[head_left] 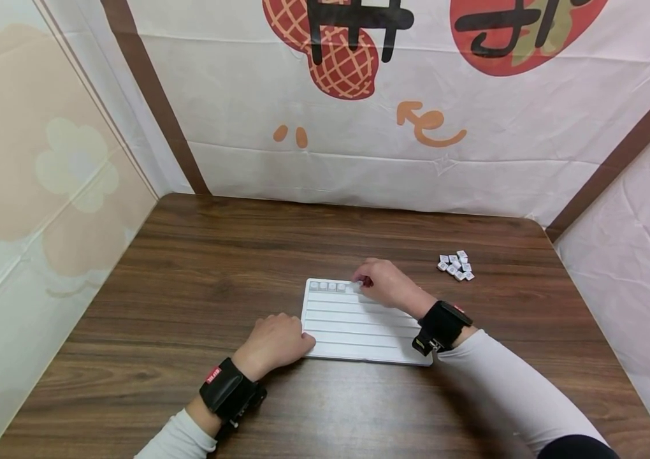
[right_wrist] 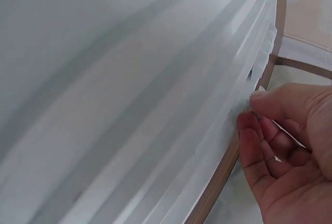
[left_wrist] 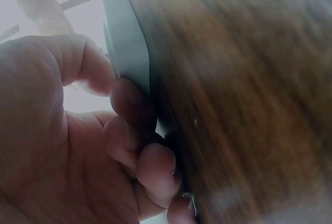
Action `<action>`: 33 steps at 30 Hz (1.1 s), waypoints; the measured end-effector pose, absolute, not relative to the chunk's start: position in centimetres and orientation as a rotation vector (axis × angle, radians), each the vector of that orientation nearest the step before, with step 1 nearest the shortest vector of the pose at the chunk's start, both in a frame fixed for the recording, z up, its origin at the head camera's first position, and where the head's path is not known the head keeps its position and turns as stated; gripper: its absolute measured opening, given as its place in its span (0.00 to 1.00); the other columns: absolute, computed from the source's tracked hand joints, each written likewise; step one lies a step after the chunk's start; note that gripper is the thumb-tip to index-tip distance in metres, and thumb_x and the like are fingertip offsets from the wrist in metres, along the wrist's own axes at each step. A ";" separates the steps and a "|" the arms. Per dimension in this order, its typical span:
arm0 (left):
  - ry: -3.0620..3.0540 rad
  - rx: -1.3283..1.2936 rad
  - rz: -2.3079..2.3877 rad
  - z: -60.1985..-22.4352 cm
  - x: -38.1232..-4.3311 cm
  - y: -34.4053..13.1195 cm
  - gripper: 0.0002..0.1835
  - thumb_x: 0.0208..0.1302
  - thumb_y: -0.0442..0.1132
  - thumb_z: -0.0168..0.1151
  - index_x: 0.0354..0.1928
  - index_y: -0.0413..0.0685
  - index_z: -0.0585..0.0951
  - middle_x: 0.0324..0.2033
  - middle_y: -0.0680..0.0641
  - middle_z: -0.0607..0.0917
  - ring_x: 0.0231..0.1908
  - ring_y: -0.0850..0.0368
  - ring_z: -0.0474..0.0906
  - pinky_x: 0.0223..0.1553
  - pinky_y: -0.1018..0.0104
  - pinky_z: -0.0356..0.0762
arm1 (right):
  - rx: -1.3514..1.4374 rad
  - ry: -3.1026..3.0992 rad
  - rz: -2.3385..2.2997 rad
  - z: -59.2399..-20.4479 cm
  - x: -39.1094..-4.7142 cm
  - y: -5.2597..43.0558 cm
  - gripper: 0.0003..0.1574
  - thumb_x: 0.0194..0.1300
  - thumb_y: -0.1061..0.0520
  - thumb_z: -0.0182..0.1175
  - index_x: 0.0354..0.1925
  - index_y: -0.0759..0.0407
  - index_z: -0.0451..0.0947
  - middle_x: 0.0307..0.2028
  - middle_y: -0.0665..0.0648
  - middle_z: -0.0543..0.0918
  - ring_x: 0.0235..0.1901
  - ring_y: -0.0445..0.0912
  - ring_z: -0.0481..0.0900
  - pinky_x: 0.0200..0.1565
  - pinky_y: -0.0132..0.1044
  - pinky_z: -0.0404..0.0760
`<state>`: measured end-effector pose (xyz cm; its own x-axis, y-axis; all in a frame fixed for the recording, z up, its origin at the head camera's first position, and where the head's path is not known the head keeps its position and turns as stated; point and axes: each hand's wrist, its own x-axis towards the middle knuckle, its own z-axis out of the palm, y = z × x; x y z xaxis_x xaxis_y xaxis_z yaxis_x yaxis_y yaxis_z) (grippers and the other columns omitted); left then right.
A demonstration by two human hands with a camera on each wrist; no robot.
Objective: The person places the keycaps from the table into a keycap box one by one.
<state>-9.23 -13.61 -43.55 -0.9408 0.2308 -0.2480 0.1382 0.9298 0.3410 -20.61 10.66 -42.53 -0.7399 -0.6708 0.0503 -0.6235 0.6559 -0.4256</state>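
A white ridged board (head_left: 359, 331) lies on the table, with a few small white tiles (head_left: 327, 287) set side by side at the left of its top row. My left hand (head_left: 279, 341) holds the board's lower left edge, thumb over the top face; in the left wrist view its fingers (left_wrist: 155, 167) curl against the side. At the top row, just right of those tiles, my right hand (head_left: 385, 284) pinches a small white tile. The right wrist view shows thumb and fingertips (right_wrist: 249, 130) close together at the board's far edge, mostly hiding that tile.
A loose cluster of several white tiles with dark marks (head_left: 455, 266) lies on the brown wooden table (head_left: 216, 255), right of the board. Printed cloth walls (head_left: 359, 172) stand behind the table and along both sides.
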 end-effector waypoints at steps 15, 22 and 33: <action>2.805 0.289 0.469 -43.7 -9.3 -13.9 0.19 0.60 0.46 0.56 0.12 0.53 0.67 0.15 0.53 0.67 0.21 0.54 0.66 0.30 0.53 0.66 | -0.960 2.804 -0.571 -42.7 -19.5 8.9 0.11 0.60 0.67 0.66 0.43 0.62 0.84 0.36 0.55 0.80 0.36 0.45 0.79 0.40 0.37 0.79; 2.804 0.285 0.478 -43.8 -9.3 -13.7 0.19 0.60 0.46 0.56 0.13 0.52 0.67 0.16 0.53 0.66 0.21 0.54 0.66 0.30 0.52 0.66 | -0.927 2.809 -0.549 -42.8 -19.3 8.5 0.11 0.62 0.65 0.68 0.44 0.61 0.83 0.36 0.54 0.81 0.35 0.43 0.77 0.39 0.38 0.79; 2.839 0.313 0.459 -43.5 -9.3 -13.6 0.19 0.57 0.45 0.57 0.10 0.52 0.68 0.15 0.51 0.72 0.21 0.53 0.69 0.28 0.51 0.68 | -1.008 2.822 -0.541 -42.5 -19.0 8.4 0.10 0.63 0.65 0.67 0.44 0.61 0.83 0.42 0.57 0.84 0.42 0.47 0.82 0.43 0.40 0.81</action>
